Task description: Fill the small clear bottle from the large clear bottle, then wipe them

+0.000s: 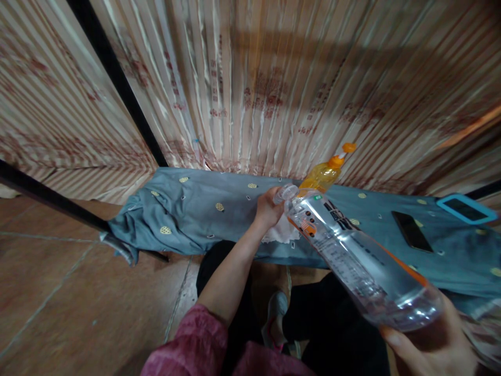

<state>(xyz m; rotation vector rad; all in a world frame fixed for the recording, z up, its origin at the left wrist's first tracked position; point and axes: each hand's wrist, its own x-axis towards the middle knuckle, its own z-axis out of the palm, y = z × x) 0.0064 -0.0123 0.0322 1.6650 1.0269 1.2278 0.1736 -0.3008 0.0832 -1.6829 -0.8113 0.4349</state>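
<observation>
- The right hand point(434, 344) holds a large clear plastic bottle point(352, 256) by its base; the fingers are wrapped around the bottom and the thumb lies along its lower side.
- The bottle is tilted, with the open neck pointing up and away from the person, and a little clear water sits near the base.
- The bottle's mouth is just above a white crumpled cloth point(282, 232), which lies on a grey-blue fabric cover with small yellow motifs point(195, 209).
- The left hand point(268, 209) rests on this cover, touching the left side of the white cloth, with the fingers curled; I cannot tell if they pinch the cloth.
- Behind the bottle's neck stands a yellow plastic bottle with an orange flip cap point(324, 172).
- To the right of the clear bottle, a black phone point(412, 231) lies flat on the cover.
- Further right is a device in a turquoise frame point(465, 208).
</observation>
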